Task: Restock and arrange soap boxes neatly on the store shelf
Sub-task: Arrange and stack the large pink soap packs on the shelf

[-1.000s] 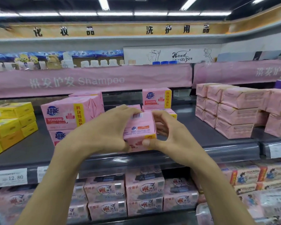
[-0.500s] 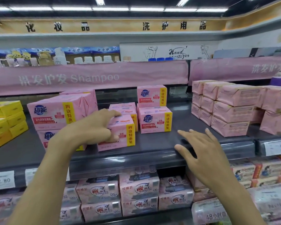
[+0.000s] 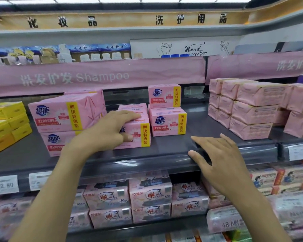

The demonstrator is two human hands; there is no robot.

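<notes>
Left hand [image 3: 110, 131] clamps the pink soap box [image 3: 140, 135], fingers over its top and thumb on the front face. The box sits at the front of the shelf [image 3: 173, 145], just beside a second box [image 3: 168, 121]. Right hand [image 3: 217, 158] lies flat and free at the shelf lip. The pack looks dense, rigid and glossy-wrapped, so best to squeeze it across the short ends, or slide it rather than lift.

A pink soap box [image 3: 140, 132] with a yellow stripe (Chinese lettering down it) lies flat, label forward, near the front of the dark shelf [image 3: 173, 146], just beside a matching two-box stack [image 3: 167, 119] to the right.
</notes>
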